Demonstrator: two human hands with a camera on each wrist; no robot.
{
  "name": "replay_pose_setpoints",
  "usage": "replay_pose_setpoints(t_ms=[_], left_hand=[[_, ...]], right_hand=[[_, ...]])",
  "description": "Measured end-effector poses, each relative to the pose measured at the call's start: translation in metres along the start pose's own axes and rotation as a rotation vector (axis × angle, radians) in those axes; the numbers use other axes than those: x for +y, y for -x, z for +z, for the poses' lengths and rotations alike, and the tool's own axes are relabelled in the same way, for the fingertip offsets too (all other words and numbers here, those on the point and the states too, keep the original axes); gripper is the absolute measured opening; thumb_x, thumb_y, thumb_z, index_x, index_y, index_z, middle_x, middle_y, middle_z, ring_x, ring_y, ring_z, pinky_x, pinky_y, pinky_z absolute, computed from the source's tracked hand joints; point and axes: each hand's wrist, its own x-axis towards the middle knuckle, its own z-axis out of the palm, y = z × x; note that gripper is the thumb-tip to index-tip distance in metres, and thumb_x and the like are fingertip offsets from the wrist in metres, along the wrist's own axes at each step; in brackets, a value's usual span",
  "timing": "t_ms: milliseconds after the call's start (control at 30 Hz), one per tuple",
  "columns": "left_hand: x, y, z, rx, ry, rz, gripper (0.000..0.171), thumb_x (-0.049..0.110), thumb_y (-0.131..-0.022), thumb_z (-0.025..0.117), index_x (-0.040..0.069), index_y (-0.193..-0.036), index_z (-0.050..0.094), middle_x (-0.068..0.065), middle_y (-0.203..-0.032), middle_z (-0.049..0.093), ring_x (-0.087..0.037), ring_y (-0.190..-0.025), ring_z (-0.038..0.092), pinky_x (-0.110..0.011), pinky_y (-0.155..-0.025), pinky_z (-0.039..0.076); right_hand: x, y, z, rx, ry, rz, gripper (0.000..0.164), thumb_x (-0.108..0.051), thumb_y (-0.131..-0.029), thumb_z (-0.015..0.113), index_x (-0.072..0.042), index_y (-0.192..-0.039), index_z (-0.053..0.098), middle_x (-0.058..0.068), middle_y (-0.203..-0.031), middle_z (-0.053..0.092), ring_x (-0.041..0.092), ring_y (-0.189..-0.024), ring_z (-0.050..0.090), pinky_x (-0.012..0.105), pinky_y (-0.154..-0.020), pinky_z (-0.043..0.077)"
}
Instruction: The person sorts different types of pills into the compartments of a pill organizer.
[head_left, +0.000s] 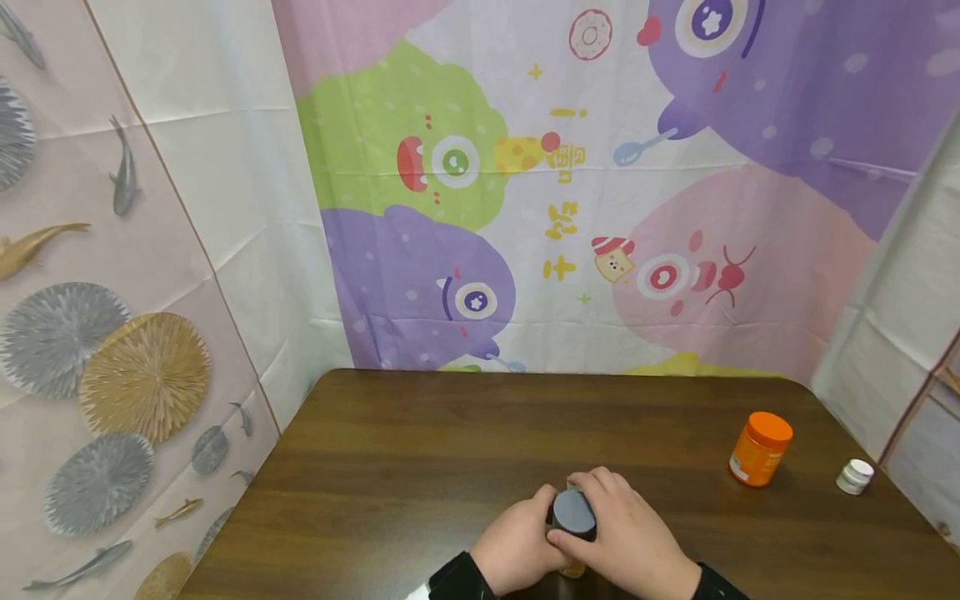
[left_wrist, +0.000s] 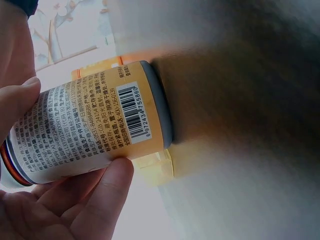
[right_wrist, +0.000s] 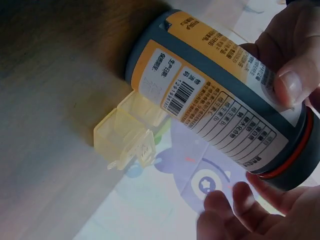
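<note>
Both hands meet round a supplement bottle [right_wrist: 200, 90] with a dark grey body and an orange-and-white printed label. Its dark grey lid [head_left: 573, 510] faces up toward the head camera. My left hand [head_left: 517, 542] grips the bottle's body, thumb and fingers on opposite sides of the label. Around the lid, my right hand [head_left: 633, 533] curls its thumb and fingers. A red-orange band shows just below the lid in the right wrist view. Beyond the bottle's base stands a see-through yellow pill box [right_wrist: 107, 135] with a raised lid; the hands hide it in the head view.
An orange jar [head_left: 761, 450] with an orange lid stands on the right of the brown wooden table [head_left: 420, 433]. Farther right, near the edge, is a small white bottle [head_left: 855, 477]. A cartoon-printed curtain [head_left: 570, 317] hangs behind the table.
</note>
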Motion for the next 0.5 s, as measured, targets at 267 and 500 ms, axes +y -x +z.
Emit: replay_pose_setpoints(t_ms=[267,500], left_hand=[[-0.0003,0.0007,0.0002,0.011,-0.015,0.018,0.045,0.035,-0.085,0.078,0.014,-0.118,0.055,0.007,-0.1,0.066,-0.002,-0.086,0.063,-0.024,-0.073,0.052],[0.0003,0.0004,0.0006,0.025,-0.046,0.024,0.066,0.039,-0.085,0.078,0.006,-0.135,0.05,0.001,-0.109,0.068,-0.003,-0.091,0.064,-0.023,-0.076,0.052]], right_hand=[[0.0018,0.0006,-0.0001,0.005,0.013,-0.068,0.052,-0.052,-0.085,0.073,-0.021,-0.124,0.06,-0.012,-0.109,0.056,0.006,-0.092,0.052,0.034,-0.078,0.049],[0.0065,0.0031,0.0009,-0.026,-0.045,-0.192,0.065,-0.026,-0.085,0.073,-0.022,-0.145,0.048,-0.002,-0.14,0.052,0.016,-0.124,0.051,0.048,-0.097,0.046]])
